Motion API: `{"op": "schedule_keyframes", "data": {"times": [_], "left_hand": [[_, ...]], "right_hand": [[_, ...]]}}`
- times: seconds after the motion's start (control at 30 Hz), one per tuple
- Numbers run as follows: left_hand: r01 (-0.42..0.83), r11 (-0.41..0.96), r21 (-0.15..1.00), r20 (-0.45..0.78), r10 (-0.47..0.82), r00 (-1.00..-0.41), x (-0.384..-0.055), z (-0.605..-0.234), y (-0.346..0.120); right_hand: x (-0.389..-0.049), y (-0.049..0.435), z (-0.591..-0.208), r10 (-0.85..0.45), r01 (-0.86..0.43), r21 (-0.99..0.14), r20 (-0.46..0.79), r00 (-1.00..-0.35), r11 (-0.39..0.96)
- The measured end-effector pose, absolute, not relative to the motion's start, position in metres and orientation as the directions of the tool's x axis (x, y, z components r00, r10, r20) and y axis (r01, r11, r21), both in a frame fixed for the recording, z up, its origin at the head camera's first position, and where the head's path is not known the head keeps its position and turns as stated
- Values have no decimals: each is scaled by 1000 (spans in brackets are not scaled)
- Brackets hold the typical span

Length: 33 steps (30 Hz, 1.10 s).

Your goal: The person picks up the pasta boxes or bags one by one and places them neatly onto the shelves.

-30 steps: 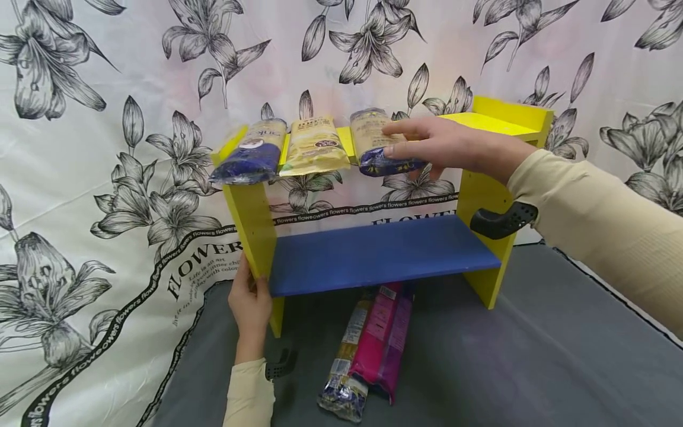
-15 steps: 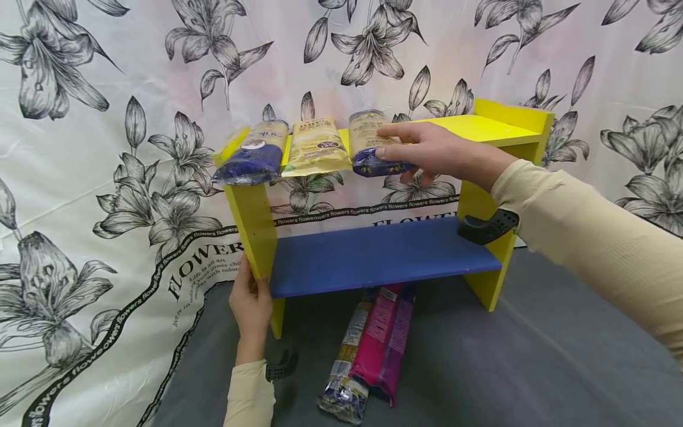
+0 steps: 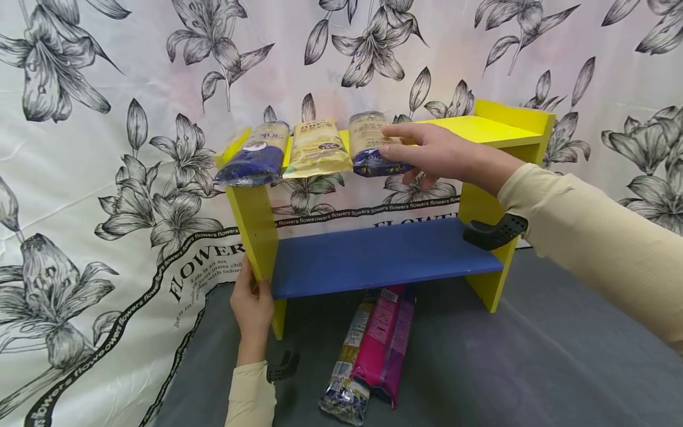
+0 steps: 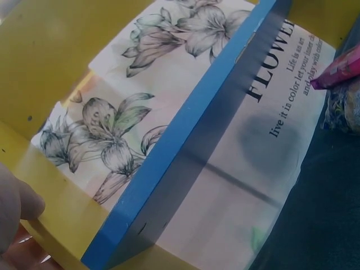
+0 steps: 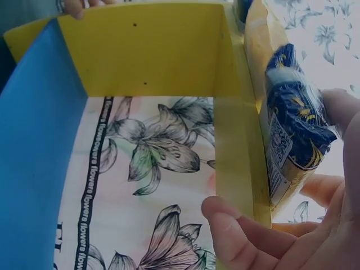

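My left hand (image 3: pixel 253 308) grips the front edge of the left side panel of a yellow and blue shelf unit (image 3: pixel 253 231), with thumb and fingers on either side. On the unit's yellow top lies a spaghetti packet (image 3: pixel 368 136) with a dark blue end. My right hand (image 3: pixel 448 151) is at its right side, fingers extended and fingertips overlapping it. In the right wrist view the thumb lies against the blue end of the packet (image 5: pixel 292 112), and the other fingers are spread below it. A yellow packet (image 3: pixel 317 148) and another blue-ended packet (image 3: pixel 261 154) lie farther left.
A blue board (image 3: pixel 373 255) forms the lower shelf. Beneath it, on the dark grey surface (image 3: pixel 469 367), lie a clear-and-gold pasta packet (image 3: pixel 347 367) and a pink-purple packet (image 3: pixel 381 344). A flower-printed cloth (image 3: pixel 160 53) hangs behind.
The right hand moved left with the spaghetti packet, bringing it nearer the yellow packet, then shifted slightly right while the packet stayed. The left hand kept its grip.
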State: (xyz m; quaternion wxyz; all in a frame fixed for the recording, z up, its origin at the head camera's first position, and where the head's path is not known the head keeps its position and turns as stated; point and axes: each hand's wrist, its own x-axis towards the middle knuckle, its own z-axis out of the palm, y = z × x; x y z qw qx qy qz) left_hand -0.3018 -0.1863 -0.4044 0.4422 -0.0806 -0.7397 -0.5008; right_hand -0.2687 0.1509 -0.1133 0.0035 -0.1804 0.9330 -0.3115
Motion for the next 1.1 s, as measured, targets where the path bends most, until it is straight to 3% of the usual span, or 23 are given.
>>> {"op": "schedule_keyframes", "data": {"times": [0.27,0.57,0.9,1.1], "left_hand": [[556,493,669,734,-320,-599,-302,-405,-187],[555,496,667,735,-320,-598,-301,-409,-188],[553,489,675,729,-326,-602,-300,-407,-187],[562,500,659,743,-320,-588,-302,-407,-187]], "right_hand": [[-247,168,-126,-287,-366,-525,229,-930,768],[-228,194,-144,-127,-325,-529,376,-918,784],[-217,228,-192,-61,-286,-583,375,-925,760],[-218,239,-238,-86,-243,-627,270,-959,740]]}}
